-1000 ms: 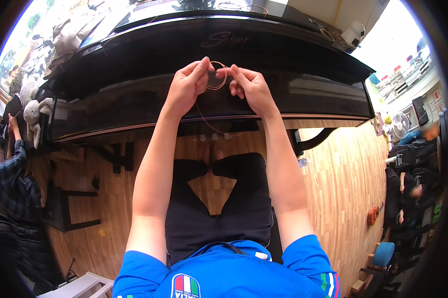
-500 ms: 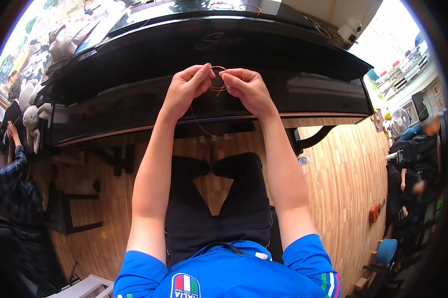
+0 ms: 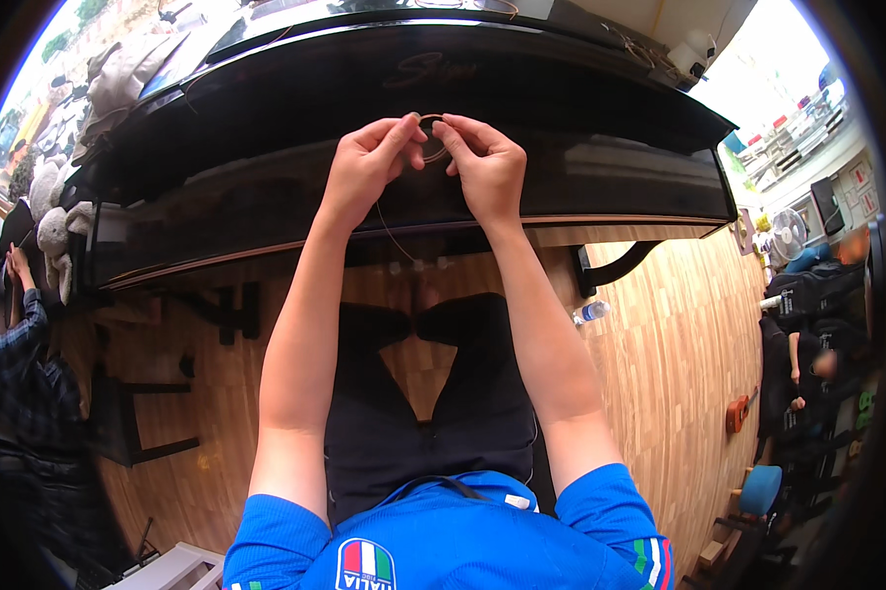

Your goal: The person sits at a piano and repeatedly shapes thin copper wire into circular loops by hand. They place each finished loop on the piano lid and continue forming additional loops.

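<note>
In front of a black upright piano (image 3: 580,182), a small coil of thin copper-coloured wire (image 3: 437,157) is held up between my two hands. My left hand (image 3: 367,165) pinches the coil's left side with thumb and forefinger. On the other side, my right hand (image 3: 488,169) has its thumb and fingers closed on the upper right of the loop. A loose length of the wire hangs below my left hand in a curve, down past the piano's front edge. My fingers partly cover the coil, so how its turns lie cannot be made out.
More thin loops (image 3: 497,8) lie on the piano top, with a tangled bundle (image 3: 649,54) at its right. Grey plush toys (image 3: 55,231) sit by its left end. A plastic bottle (image 3: 590,313) and a ukulele (image 3: 738,414) are on the right. Other people are at both sides.
My right hand has come closer to my left and turned, its fingers now higher on the loop. The coil sits slightly higher in view. My left hand keeps its pinch.
</note>
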### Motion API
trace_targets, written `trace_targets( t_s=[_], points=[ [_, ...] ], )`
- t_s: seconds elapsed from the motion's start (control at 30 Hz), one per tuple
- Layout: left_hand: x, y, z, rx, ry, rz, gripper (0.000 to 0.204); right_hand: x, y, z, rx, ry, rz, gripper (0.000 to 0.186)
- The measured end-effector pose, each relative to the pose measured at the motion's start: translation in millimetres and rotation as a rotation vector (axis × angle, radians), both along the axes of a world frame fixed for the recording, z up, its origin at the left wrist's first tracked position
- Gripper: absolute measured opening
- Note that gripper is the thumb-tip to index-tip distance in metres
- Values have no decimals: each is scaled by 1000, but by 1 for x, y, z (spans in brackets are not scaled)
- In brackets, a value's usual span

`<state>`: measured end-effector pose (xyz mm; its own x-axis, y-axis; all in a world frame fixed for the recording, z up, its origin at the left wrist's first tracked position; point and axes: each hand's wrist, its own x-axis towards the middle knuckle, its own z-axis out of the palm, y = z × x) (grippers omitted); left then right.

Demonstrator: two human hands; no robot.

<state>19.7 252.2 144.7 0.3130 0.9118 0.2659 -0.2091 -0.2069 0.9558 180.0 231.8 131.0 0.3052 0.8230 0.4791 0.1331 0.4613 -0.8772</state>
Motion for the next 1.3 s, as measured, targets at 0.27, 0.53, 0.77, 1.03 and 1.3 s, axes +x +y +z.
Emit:
trace_targets(
  t_s=[0.27, 0.53, 0.77, 1.03, 1.3],
  points=[
    [-10, 7, -6, -129, -270, -95, 29, 16, 5, -2, -68, 148, 182, 23],
    [-7, 11, -9, -83, -194, -78, 31, 28, -4, 8, -117, -57, 652, 20],
    [-3, 9, -7, -49, -83, 1, 30, 35, -4, 7, -123, 120, 653, 23],
    [-5, 2, 0, -57, -33, -22, 30, 31, 0, -1, -101, 205, 461, 19],
    [-8, 8, -6, -60, -122, -83, 29, 31, 3, -3, -78, 273, 473, 18]
  ],
)
